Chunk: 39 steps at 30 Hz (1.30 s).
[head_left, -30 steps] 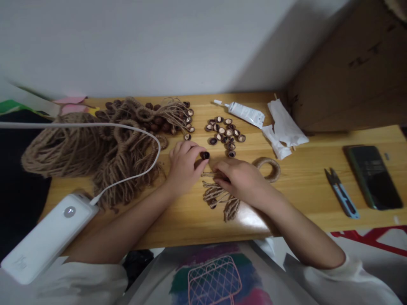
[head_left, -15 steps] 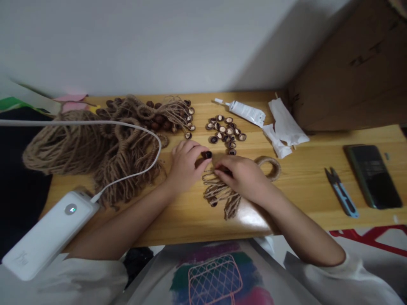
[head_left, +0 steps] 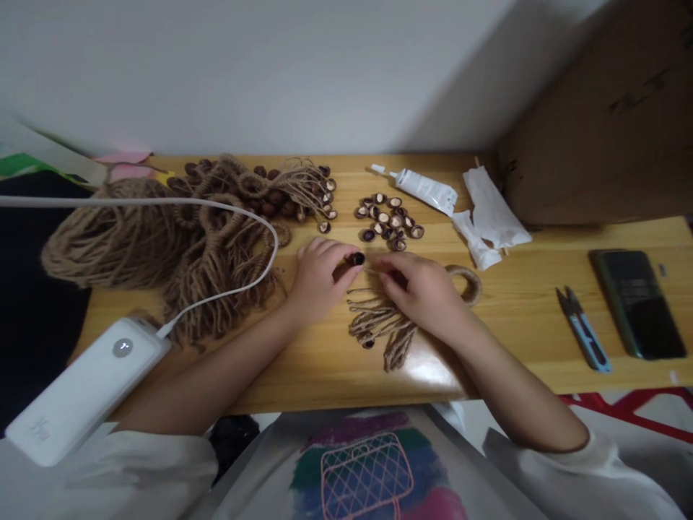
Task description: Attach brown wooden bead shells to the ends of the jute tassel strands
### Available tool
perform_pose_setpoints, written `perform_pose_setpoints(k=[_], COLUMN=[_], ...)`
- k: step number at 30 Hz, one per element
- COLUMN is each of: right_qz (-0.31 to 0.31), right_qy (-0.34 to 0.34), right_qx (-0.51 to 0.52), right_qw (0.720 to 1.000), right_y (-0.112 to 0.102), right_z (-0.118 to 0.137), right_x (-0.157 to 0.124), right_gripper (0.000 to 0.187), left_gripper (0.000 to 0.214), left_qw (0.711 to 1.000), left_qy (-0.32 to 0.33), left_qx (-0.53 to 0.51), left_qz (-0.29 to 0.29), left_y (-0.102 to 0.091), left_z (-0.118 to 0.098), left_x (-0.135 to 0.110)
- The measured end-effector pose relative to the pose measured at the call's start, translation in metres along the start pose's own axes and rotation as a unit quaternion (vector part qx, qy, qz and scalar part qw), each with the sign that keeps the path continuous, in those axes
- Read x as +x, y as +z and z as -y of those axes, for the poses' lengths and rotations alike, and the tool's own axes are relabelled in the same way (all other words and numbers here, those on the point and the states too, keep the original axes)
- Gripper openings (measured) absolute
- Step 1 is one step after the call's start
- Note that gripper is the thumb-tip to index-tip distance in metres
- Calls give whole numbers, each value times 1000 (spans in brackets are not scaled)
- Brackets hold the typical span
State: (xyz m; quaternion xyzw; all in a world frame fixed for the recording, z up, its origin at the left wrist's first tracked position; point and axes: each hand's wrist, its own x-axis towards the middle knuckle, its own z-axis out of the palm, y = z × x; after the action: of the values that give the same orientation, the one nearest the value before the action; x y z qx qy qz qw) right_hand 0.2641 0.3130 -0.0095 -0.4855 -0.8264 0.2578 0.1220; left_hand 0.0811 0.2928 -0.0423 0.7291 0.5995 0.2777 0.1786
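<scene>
At the middle of the table (head_left: 530, 318) the left hand (head_left: 319, 280) pinches a dark nut shell (head_left: 356, 258) in thumb and fingertips, just left of the right hand (head_left: 421, 290), whose bent fingers cover the far ends of jute cords (head_left: 379, 326) fanning nearward, its grip hidden.

Dark bead (head_left: 356, 258) in left hand (head_left: 319, 280)

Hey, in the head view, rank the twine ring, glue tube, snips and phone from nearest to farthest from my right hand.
1. The twine ring: just right of the right hand, partly hidden behind it.
2. The glue tube: farther back, toward the wall.
3. The snips: well off to the right.
4. The phone: farthest right, beyond the snips.
</scene>
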Motion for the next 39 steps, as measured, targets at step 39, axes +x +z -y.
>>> perform_pose_setpoints(k=[39], right_qz=[48], right_qy=[-48], right_qx=[9], right_qw=[998], right_y=[5], right_z=[1], right_x=[-1], right_gripper=[43], left_gripper=[19], left_qw=[997], left_qy=[57], left_qx=[-41], left_qz=[-24], left_y=[4], left_z=[5], left_x=[-2])
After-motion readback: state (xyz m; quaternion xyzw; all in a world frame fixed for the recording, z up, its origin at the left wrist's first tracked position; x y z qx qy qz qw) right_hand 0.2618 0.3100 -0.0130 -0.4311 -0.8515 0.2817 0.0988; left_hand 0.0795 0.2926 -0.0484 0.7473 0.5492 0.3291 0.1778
